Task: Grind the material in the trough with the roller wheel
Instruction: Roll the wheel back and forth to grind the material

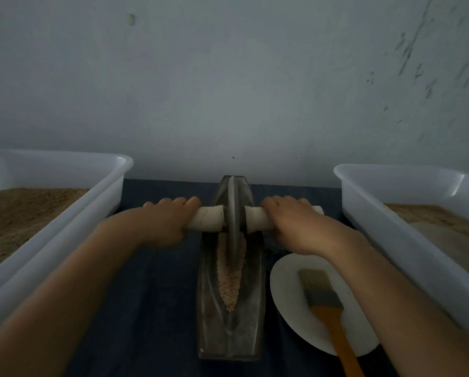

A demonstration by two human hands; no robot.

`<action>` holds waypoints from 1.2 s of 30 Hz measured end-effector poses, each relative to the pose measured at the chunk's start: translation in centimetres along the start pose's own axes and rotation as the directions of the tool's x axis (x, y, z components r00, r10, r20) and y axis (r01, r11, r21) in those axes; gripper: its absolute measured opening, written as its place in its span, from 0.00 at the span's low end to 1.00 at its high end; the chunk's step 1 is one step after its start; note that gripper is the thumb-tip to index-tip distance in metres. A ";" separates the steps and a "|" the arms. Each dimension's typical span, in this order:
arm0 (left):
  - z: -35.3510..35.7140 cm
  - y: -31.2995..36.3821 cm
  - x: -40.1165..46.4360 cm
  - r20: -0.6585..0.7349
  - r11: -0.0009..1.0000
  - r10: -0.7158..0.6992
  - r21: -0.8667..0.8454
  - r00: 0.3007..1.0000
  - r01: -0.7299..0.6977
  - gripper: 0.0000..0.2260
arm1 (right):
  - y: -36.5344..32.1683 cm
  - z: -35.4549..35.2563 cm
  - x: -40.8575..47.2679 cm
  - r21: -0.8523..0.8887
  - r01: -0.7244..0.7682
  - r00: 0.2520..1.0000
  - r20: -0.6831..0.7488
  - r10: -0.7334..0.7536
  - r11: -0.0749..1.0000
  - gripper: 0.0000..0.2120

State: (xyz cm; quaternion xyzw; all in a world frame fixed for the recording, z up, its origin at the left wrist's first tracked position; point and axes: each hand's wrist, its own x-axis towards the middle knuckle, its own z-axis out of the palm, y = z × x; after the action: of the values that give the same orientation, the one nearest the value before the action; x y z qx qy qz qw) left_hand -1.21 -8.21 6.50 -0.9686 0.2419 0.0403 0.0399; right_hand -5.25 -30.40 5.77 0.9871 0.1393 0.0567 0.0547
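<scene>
Both hands are wrapped around the pale axle handle [206,219]: my left hand [164,223] grips its left end, my right hand [296,223] its right end, fingers curled over the top. Nearest me on the dark desk [151,308] I see a white plate [290,295] carrying an orange-handled brush [327,303], just right of the boat-shaped metal trough [229,322]. Tan, grainy material [228,281] lies along its groove, with the roller wheel [234,213] standing upright in the groove at the far half. Further out, a left plastic tub [64,208] and a right plastic tub [407,213] flank everything, each holding brownish meal, against the wall [228,77].
</scene>
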 end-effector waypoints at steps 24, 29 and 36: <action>3.1 0.0 3.3 -0.498 0.984 0.000 0.154 0.867 0.089 0.27 | 1.8 3.8 2.1 0.001 -0.059 0.957 -0.285 0.057 0.998 0.24; 2.0 0.0 2.1 -0.348 0.990 -0.029 0.118 0.937 0.075 0.21 | 1.0 2.4 1.1 -0.023 -0.043 0.983 -0.178 0.038 0.999 0.21; -2.0 0.2 -2.9 0.245 0.987 0.134 -0.118 0.960 -0.108 0.14 | -1.0 -2.5 -2.2 0.041 0.057 0.973 0.223 -0.065 0.998 0.14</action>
State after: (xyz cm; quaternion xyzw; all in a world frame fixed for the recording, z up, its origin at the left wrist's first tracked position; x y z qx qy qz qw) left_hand -3.72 -7.21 8.73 -0.9398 0.2912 0.1778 0.0174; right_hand -7.98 -29.87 7.90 0.9833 0.1634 -0.0591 0.0547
